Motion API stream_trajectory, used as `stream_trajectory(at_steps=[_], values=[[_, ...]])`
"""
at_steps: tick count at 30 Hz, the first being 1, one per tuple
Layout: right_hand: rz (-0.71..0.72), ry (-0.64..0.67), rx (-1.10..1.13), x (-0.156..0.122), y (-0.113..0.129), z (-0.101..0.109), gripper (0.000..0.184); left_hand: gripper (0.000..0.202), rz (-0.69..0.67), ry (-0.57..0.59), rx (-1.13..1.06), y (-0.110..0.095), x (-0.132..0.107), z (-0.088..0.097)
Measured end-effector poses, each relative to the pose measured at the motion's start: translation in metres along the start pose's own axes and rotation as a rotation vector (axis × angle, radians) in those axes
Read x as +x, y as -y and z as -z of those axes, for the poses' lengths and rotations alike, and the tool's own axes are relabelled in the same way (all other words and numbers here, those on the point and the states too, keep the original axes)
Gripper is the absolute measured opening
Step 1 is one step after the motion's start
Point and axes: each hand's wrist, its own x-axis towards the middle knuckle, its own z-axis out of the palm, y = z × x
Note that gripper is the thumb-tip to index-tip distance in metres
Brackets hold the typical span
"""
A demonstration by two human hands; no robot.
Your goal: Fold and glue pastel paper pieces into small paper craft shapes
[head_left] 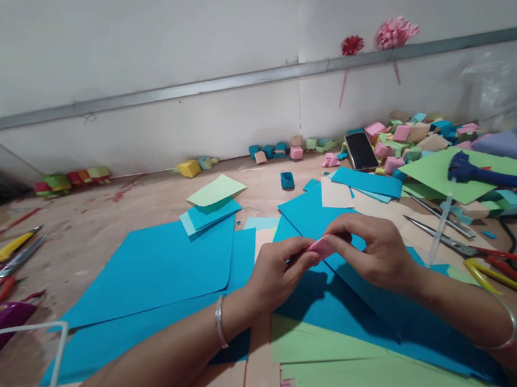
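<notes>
Both my hands meet over the blue sheets in the middle of the table. My left hand point(278, 272) pinches one end of a small folded pink paper piece point(322, 247). From the other side my right hand point(375, 252) curls its fingers over the same piece. A silver bangle sits on each wrist. Large blue paper sheets point(155, 269) lie under and to the left of my hands, and green sheets point(350, 362) lie nearer to me.
Scissors point(448, 238) and a blue glue gun point(478, 173) lie at the right, more scissors point(16, 259) at the left. A phone point(361, 149) rests among several small folded paper boxes point(400, 138) by the wall. Paper flowers point(393, 31) hang on the rail.
</notes>
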Motion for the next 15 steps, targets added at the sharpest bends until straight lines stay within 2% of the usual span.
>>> stream_trajectory(at_steps=[5,8,10,12,13,15], values=[[-0.140,-0.151,0.057,0.002,-0.006,0.006,0.010,0.026,0.316,0.014,-0.408,0.003,0.006,0.000],[-0.181,-0.164,0.054,0.006,-0.012,0.006,0.010,0.030,0.440,-0.078,-0.545,0.006,0.011,0.006],[-0.181,-0.072,-0.015,0.009,-0.018,0.005,0.010,0.028,0.426,-0.213,-0.537,0.008,0.016,0.012],[-0.191,0.094,-0.086,0.009,-0.024,0.001,0.012,0.027,0.386,-0.351,-0.581,0.011,0.021,0.017],[-0.201,0.177,-0.104,0.009,-0.026,-0.001,0.013,0.027,0.383,-0.394,-0.626,0.012,0.022,0.018],[-0.223,0.278,-0.103,0.006,-0.027,-0.006,0.014,0.027,0.427,-0.391,-0.702,0.012,0.022,0.017]])
